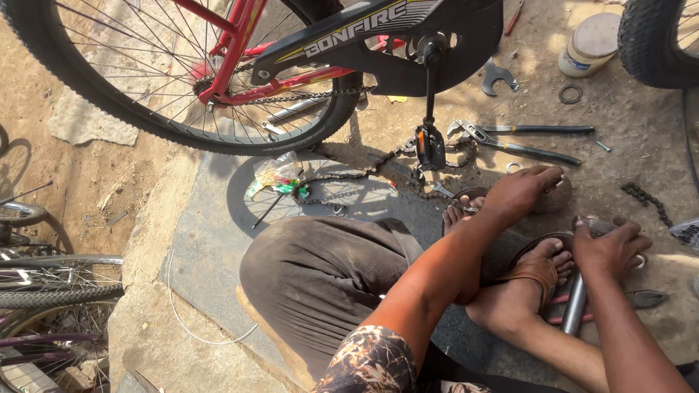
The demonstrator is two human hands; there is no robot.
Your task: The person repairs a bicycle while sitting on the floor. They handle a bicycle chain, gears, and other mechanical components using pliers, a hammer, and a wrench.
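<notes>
I squat on the ground with both sandalled feet under me. My left hand [520, 193] reaches forward, fingers draped over a round, dusty grey piece [559, 198] lying on the ground. My right hand [610, 249] is curled around the upper end of a metal tube [574, 306], which runs down beside my right foot [520, 287]. What the right fingers cover is hidden. A loose bicycle chain [357, 176] trails across the ground, ahead and to the left of my left hand.
A red bicycle [233, 51] with a black chain guard [378, 44] and a hanging pedal [429, 145] stands just ahead. Long-handled pliers [520, 145], a flat spanner [495, 76], a ring [570, 93], a white jar [591, 44] and a short chain piece [646, 200] lie around. More wheels [51, 291] lie at the left.
</notes>
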